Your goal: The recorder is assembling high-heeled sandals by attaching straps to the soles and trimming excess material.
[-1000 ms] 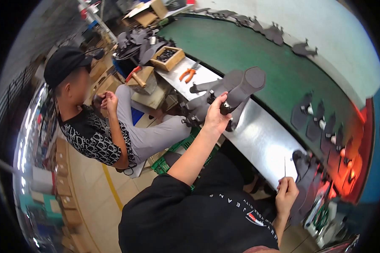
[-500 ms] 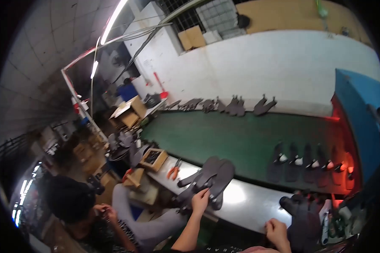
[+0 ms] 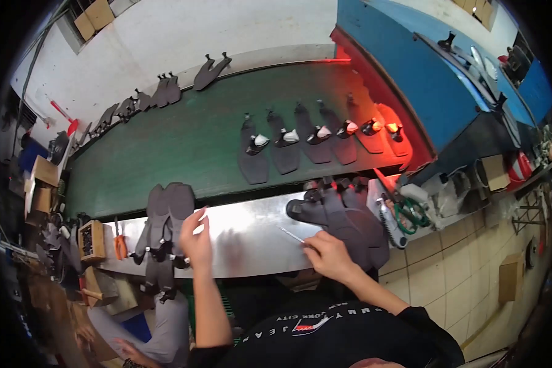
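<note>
– Gripping what?
– Right hand (image 3: 329, 253) pinches a slender tool (image 3: 291, 235); left hand (image 3: 197, 242), fingers parted, looks empty beside piled gray sandals (image 3: 180, 200).
– Progress?
– Six sandals (image 3: 253, 167) line the green belt (image 3: 153, 144); piles on the bench (image 3: 245, 242) apparently remain.

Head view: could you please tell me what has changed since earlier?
The left hand has let go of the dark sandal and moved to its right; the view has swung right. The right hand still holds the thin rod, and the orange pliers remain on the metal bench.
</note>
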Demonstrator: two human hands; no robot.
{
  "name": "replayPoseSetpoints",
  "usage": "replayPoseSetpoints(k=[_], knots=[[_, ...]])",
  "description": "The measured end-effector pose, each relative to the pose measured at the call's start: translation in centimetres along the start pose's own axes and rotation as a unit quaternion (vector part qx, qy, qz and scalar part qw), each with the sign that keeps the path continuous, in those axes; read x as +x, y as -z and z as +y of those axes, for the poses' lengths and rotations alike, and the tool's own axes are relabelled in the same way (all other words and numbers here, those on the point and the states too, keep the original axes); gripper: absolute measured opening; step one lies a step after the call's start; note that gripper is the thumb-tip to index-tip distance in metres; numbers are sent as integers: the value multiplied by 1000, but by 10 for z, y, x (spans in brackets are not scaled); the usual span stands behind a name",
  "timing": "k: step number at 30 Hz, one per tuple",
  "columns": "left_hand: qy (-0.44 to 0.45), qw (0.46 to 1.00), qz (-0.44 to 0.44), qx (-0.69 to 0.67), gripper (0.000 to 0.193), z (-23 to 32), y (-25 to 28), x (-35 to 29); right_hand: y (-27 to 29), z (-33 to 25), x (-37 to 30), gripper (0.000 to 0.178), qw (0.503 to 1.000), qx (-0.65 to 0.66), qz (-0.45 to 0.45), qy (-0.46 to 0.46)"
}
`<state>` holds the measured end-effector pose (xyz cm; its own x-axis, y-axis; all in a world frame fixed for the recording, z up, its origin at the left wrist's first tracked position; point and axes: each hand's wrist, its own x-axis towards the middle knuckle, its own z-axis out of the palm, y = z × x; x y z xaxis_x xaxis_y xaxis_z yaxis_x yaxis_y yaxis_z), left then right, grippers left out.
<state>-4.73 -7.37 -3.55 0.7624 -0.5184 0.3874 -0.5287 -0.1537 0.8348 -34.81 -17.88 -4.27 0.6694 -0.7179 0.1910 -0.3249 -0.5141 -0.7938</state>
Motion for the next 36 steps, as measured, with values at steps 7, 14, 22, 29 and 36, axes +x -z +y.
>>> replayPoseSetpoints(k=[7,14,22,29,36], knots=[[-13,983,-148,110,56,-9,-160,82,9,12,-14,29,998,42,27,-42],[-136,952,-144,234,36,-26,-231,121,15,11,9,30,998,17,48,27],[-167,946,-3,278,31,-34,-220,90,40,3,24,32,991,-32,99,89],[-112,991,-14,-75,29,18,-181,92,30,26,27,34,977,-183,96,49],[183,854,-232,-429,27,99,-81,-20,43,-14,14,33,889,452,56,-48]])
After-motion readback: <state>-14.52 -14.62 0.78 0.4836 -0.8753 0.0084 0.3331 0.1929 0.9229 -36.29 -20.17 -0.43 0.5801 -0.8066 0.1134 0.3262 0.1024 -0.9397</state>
